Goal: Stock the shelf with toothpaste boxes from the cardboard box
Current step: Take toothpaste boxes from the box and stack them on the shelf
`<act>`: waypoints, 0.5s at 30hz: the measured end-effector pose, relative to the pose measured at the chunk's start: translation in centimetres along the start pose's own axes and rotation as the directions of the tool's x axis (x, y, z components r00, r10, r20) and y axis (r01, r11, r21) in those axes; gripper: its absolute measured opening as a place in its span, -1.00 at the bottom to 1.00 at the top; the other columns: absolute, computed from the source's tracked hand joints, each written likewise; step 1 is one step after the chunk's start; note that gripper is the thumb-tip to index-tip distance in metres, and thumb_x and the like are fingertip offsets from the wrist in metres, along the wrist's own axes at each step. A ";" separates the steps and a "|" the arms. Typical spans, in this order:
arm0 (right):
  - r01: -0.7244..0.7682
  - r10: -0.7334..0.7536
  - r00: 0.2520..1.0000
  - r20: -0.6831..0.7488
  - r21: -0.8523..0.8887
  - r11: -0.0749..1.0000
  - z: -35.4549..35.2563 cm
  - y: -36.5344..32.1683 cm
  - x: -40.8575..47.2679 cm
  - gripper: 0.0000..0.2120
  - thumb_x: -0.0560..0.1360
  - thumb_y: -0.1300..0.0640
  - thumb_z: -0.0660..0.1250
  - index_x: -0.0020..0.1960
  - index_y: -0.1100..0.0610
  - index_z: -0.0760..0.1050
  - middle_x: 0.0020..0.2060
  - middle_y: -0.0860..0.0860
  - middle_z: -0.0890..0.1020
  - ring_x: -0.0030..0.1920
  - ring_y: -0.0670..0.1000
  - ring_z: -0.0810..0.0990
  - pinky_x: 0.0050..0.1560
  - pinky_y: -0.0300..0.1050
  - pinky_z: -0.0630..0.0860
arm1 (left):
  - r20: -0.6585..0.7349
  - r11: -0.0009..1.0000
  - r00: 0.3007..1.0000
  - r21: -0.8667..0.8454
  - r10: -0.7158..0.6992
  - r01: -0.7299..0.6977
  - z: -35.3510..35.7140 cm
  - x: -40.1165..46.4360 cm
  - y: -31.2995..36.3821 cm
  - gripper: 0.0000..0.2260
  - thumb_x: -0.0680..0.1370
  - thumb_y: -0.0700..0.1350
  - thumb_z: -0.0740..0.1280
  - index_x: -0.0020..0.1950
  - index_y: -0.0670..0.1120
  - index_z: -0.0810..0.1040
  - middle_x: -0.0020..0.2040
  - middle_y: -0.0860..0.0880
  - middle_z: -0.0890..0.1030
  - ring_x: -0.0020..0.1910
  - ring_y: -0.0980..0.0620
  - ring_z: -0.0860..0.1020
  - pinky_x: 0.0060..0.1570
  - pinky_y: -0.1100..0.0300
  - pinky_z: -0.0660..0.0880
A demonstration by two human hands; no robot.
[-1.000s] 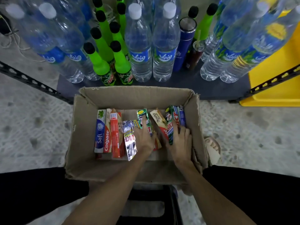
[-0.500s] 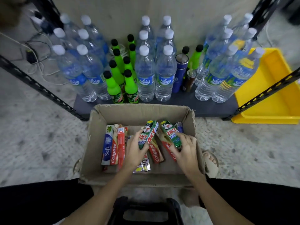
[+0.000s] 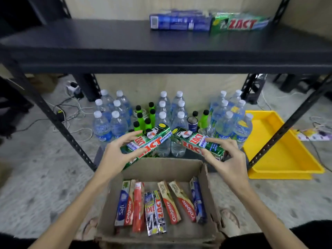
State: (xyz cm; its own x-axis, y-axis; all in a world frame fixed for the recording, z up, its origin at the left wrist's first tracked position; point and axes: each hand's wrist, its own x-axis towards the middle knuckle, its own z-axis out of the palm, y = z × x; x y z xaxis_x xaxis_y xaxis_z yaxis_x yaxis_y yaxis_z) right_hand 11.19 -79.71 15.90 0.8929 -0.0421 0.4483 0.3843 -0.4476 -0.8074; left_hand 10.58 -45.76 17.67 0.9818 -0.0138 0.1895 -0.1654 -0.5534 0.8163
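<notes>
Above the cardboard box [image 3: 209, 193], the left hand [image 3: 115, 155] and right hand [image 3: 227, 155] each grip a green Zact box [image 3: 149, 143]. The upper shelf [image 3: 89, 38] lies bare left of two stocked cartons [image 3: 179, 21].

Both forearms are bare from the bottom edge of the view up to the wrists, with no sleeves, watch, bracelet or rings visible on the left hand [image 3: 115, 155] or the right hand [image 3: 227, 159]. Dark black fabric of the person's clothing [image 3: 312, 236] fills the lower corners. The fingers are slender with short, unpainted nails, as far as the blur allows.
</notes>
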 end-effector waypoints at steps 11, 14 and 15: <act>0.150 -0.145 0.989 -0.039 0.222 0.963 -10.1 -11.6 11.4 -0.69 0.36 0.11 0.58 0.10 0.00 0.71 0.06 0.05 0.70 0.08 0.02 0.71 -0.08 -0.15 0.67 | 0.081 0.957 0.960 0.094 0.269 -0.276 -11.8 7.5 14.9 -0.54 0.40 -0.01 0.55 0.29 0.21 0.61 0.16 0.21 0.68 0.15 0.18 0.64 0.13 0.21 0.57; 0.192 -0.184 0.981 -0.057 0.235 0.953 -12.2 -13.4 15.2 -0.66 0.32 0.10 0.59 0.09 -0.02 0.71 0.05 0.04 0.72 0.07 0.04 0.72 -0.06 -0.12 0.67 | 0.087 0.933 0.940 0.121 0.329 -0.338 -13.6 10.5 18.2 -0.58 0.44 0.00 0.52 0.28 0.24 0.61 0.16 0.22 0.68 0.14 0.19 0.64 0.06 0.29 0.58; 0.202 -0.193 0.979 -0.061 0.239 0.950 -12.8 -13.8 16.6 -0.66 0.31 0.11 0.59 0.08 0.01 0.71 0.04 0.04 0.72 0.06 0.03 0.73 -0.08 -0.13 0.67 | 0.096 0.927 0.934 0.123 0.344 -0.354 -14.1 11.8 19.2 -0.61 0.46 0.01 0.50 0.27 0.25 0.61 0.15 0.23 0.68 0.12 0.19 0.64 0.04 0.30 0.58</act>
State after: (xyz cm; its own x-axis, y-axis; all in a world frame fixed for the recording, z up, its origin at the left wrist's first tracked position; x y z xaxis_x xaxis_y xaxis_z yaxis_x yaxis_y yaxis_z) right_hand 17.66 -85.60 39.39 0.7859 -0.0090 0.6183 0.6016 -0.2197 -0.7680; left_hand 17.65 -44.79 43.22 0.8694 -0.2831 0.4051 -0.4891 -0.6104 0.6231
